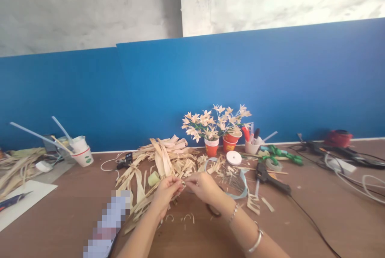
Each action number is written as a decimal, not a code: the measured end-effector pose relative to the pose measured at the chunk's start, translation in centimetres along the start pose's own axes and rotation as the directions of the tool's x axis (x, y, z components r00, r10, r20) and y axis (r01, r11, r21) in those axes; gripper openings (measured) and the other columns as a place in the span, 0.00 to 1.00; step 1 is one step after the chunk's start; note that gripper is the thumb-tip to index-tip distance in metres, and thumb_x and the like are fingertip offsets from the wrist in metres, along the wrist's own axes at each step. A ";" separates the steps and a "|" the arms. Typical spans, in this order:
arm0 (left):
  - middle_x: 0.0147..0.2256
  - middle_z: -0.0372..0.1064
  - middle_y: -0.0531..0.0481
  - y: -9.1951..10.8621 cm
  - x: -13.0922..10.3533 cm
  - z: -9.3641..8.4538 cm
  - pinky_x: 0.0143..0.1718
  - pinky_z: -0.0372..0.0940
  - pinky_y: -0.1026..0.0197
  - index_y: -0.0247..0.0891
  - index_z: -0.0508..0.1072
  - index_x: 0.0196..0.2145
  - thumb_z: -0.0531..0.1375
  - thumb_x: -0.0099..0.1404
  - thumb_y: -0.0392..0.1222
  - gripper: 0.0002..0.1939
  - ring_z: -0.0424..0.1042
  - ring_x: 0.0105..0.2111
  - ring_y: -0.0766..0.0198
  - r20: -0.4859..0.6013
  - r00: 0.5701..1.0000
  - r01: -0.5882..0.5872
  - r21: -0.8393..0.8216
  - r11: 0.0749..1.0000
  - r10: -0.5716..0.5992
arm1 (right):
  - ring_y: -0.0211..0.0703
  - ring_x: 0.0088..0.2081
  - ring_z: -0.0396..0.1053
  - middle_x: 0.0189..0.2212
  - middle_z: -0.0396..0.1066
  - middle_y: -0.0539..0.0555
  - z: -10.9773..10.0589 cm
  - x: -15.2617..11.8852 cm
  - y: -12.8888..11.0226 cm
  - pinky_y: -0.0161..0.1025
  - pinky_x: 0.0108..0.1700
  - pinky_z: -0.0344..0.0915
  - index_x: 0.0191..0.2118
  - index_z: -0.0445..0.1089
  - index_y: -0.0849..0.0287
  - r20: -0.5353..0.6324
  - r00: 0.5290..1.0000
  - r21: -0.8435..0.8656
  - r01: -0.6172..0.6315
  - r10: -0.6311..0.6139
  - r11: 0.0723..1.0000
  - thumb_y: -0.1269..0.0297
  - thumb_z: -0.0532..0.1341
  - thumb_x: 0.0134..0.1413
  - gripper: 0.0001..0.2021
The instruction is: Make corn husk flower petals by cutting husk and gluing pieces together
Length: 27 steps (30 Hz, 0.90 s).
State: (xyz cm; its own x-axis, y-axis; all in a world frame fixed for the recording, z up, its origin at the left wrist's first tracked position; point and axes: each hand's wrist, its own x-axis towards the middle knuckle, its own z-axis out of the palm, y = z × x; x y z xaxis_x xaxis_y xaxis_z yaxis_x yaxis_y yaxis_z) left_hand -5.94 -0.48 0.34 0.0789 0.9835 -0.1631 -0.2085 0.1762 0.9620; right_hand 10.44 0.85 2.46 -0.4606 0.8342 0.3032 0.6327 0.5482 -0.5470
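Note:
At the middle of the table my left hand (167,194) and my right hand (202,186) meet, fingertips almost touching. Both are closed in a pinch on something small and pale that I cannot make out. Behind and to the left of them lies a large heap of dried husk strips (164,160). A pale green roll (153,178) rests on the heap beside my left hand. Thin curled scraps (189,217) lie on the table below my hands. Pale husk flowers (207,121) stand in paper cups (211,148) further back.
Right of my hands are a white spool (234,158), a light blue ribbon (244,184), a black glue gun (272,180) with its cable, and green tape pieces (281,154). Cups with sticks (82,157) stand at the left. A blue partition (150,89) borders the table (72,210).

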 end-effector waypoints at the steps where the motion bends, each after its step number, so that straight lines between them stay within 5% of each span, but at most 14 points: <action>1: 0.22 0.70 0.53 0.0 0.0 0.0 0.27 0.59 0.70 0.34 0.70 0.26 0.69 0.45 0.46 0.16 0.66 0.23 0.72 -0.002 1.000 -0.002 -0.003 1.000 0.002 | 0.40 0.31 0.70 0.29 0.76 0.52 0.0 0.1 0.1 0.32 0.34 0.60 0.31 0.76 0.57 -0.014 0.998 0.042 -0.053 0.054 0.998 0.68 0.55 0.53 0.11; 5: 0.22 0.70 0.54 0.3 -0.2 0.2 0.28 0.60 0.68 0.34 0.71 0.31 0.68 0.46 0.51 0.20 0.67 0.23 0.71 -0.017 1.000 -0.014 -0.008 1.000 0.014 | 0.41 0.31 0.71 0.28 0.76 0.51 0.1 0.1 0.2 0.32 0.33 0.60 0.29 0.76 0.56 -0.065 0.984 0.124 -0.159 0.168 0.979 0.68 0.58 0.49 0.08; 12: 0.09 0.52 0.59 -0.2 0.1 0.6 0.15 0.41 0.67 0.36 0.64 0.17 0.51 0.50 0.71 0.31 0.49 0.11 0.73 -0.005 0.999 0.035 0.286 0.958 -0.035 | 0.37 0.27 0.68 0.24 0.74 0.50 0.1 -0.2 -0.7 0.31 0.31 0.57 0.25 0.75 0.57 -0.075 0.997 0.056 0.035 -0.031 0.998 0.75 0.56 0.47 0.11; 20: 0.14 0.55 0.60 0.6 -0.4 1.0 0.19 0.47 0.68 0.37 0.63 0.18 0.60 0.48 0.64 0.25 0.52 0.16 0.72 -0.084 0.989 -0.100 0.256 0.961 0.126 | 0.37 0.26 0.65 0.23 0.71 0.50 1.0 0.3 0.3 0.31 0.30 0.57 0.25 0.70 0.60 -0.119 0.977 0.334 -0.127 0.176 0.934 0.66 0.56 0.50 0.08; 27: 0.19 0.63 0.56 0.7 -0.7 1.0 0.23 0.53 0.67 0.36 0.67 0.23 0.61 0.52 0.53 0.16 0.58 0.19 0.71 -0.050 0.982 -0.164 0.254 0.953 0.182 | 0.35 0.23 0.56 0.18 0.59 0.47 1.4 0.5 0.8 0.32 0.28 0.52 0.20 0.60 0.59 -0.137 0.974 0.316 -0.131 0.181 0.940 0.61 0.51 0.56 0.15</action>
State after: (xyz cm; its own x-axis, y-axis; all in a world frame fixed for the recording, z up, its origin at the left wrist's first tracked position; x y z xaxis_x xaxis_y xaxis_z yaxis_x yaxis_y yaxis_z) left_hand -5.20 -1.04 1.35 -0.0097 0.9999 0.0043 0.0360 -0.0040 0.9993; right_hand 9.82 1.57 1.06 -0.2489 0.9200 0.3028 0.4583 0.3874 -0.7999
